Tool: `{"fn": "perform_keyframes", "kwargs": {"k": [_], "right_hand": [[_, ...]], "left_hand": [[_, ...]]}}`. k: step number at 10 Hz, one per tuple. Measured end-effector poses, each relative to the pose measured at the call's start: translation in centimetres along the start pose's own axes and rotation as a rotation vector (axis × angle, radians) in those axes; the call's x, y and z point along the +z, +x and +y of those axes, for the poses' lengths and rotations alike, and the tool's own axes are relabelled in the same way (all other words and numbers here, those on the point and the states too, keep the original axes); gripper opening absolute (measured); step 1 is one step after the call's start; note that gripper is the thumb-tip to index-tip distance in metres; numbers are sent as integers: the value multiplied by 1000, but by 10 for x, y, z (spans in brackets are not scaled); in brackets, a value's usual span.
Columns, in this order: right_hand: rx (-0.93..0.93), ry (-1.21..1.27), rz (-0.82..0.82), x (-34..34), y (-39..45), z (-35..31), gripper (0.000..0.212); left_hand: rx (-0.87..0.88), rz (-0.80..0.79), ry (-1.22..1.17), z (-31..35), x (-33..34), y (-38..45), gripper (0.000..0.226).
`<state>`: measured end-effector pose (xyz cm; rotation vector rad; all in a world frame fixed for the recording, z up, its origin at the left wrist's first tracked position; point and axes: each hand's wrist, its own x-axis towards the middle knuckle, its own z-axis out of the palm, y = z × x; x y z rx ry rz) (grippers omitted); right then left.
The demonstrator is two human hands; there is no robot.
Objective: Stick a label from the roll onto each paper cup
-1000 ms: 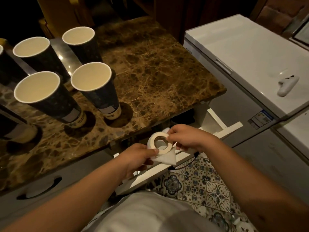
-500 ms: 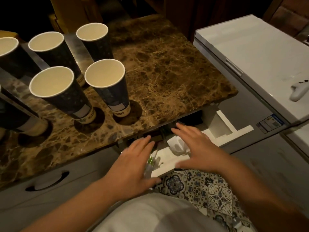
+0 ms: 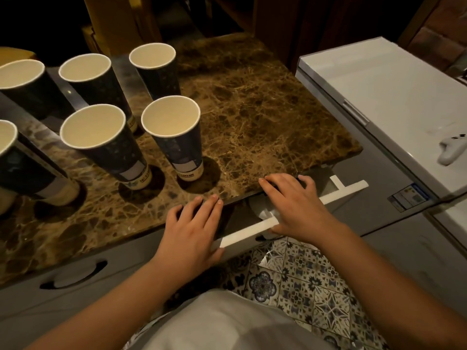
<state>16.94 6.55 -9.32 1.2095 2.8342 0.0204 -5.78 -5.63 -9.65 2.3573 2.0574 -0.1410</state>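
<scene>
Several dark paper cups stand upright on the brown marble counter (image 3: 265, 117) at the left. The nearest cup (image 3: 174, 137) and the one left of it (image 3: 101, 140) each show a pale label low on the side. The label roll (image 3: 261, 210) lies in a white drawer (image 3: 242, 233) under the counter edge, mostly hidden by my right hand. My left hand (image 3: 194, 228) lies flat against the drawer front, fingers apart, holding nothing. My right hand (image 3: 295, 205) rests over the drawer rim with its fingertips at the counter edge, also holding nothing.
A white chest freezer (image 3: 379, 97) stands right of the counter with a white controller (image 3: 452, 150) on its lid. A grey drawer front with a cut-out handle (image 3: 73, 274) is at lower left. Patterned floor tiles (image 3: 290, 274) show below the drawer.
A second ago both hands held the label roll. They let it go into the white drawer, and the drawer now sits further under the counter with both hands flat on it.
</scene>
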Motion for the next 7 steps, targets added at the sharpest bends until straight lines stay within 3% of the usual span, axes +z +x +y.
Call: {"fn": "perform_keyframes", "kwargs": {"k": [2, 3, 5, 6, 7], "right_hand": [[32, 48, 270, 23, 19, -1, 74], [52, 51, 397, 33, 29, -3, 57], [111, 25, 455, 37, 37, -7, 62], [116, 34, 405, 29, 38, -11, 61], [12, 82, 418, 11, 35, -22, 55]], "left_hand": [[-21, 189, 14, -8, 11, 14, 64], [5, 279, 40, -12, 16, 21, 65], [41, 260, 78, -16, 14, 25, 65], [47, 149, 2, -19, 4, 23, 68], [62, 202, -138, -22, -20, 0, 58]]}}
